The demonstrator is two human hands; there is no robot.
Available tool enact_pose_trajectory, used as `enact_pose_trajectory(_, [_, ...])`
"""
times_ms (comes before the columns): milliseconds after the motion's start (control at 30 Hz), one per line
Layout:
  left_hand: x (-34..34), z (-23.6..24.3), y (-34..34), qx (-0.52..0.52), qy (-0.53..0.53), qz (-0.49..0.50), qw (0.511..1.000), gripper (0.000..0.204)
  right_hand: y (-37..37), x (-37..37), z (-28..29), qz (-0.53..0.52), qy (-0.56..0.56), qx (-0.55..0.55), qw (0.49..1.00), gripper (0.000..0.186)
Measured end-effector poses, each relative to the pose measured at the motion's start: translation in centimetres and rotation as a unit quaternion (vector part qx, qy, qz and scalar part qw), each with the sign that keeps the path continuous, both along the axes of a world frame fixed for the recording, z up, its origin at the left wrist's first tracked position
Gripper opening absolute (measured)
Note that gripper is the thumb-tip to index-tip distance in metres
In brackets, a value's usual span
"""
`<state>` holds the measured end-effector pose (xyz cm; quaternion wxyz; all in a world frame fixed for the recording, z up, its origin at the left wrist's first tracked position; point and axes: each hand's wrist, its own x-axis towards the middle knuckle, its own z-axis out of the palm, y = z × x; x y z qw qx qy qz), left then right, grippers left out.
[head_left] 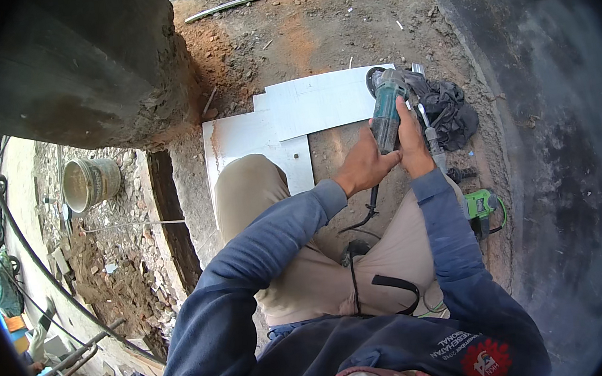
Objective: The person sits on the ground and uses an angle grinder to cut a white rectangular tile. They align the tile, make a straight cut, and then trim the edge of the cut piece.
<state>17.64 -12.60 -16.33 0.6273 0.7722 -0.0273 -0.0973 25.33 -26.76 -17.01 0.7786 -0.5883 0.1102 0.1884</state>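
Note:
Both my hands are closed round the body of a dark green angle grinder (386, 111), its round disc and guard pointing away from me. My left hand (364, 163) grips the rear of the body from the left. Along the right side lies my right hand (411, 136), its fingers partly hidden. The disc end is over the right end of a white flat panel (328, 101); I cannot tell whether it touches. A second white panel (237, 139) lies on the ground beside it, partly under my knee. The grinder's black cord (371, 206) runs back toward my lap.
A dark cloth bundle (448, 110) and a grey-handled tool (433, 137) lie right of my hands. Beside my right leg is a green power tool (480, 204). A concrete pillar (98, 70) and dirty bucket (91, 184) stand left; a dark wall (558, 124) rises right.

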Motion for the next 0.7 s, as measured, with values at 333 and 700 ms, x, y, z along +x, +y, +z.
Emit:
enact_pose_trajectory(333, [-0.7,0.5,0.3,0.046,-0.019,-0.008,0.999,0.076,0.2,-0.1,1.0,-0.038,0.020,0.045,0.998,0.056])
enact_pose_trajectory(700, [-0.5,0.1,0.0,0.047,-0.065,0.005,0.997,0.074,0.3,1.0,0.4,-0.052,0.014,0.020,0.998,0.057])
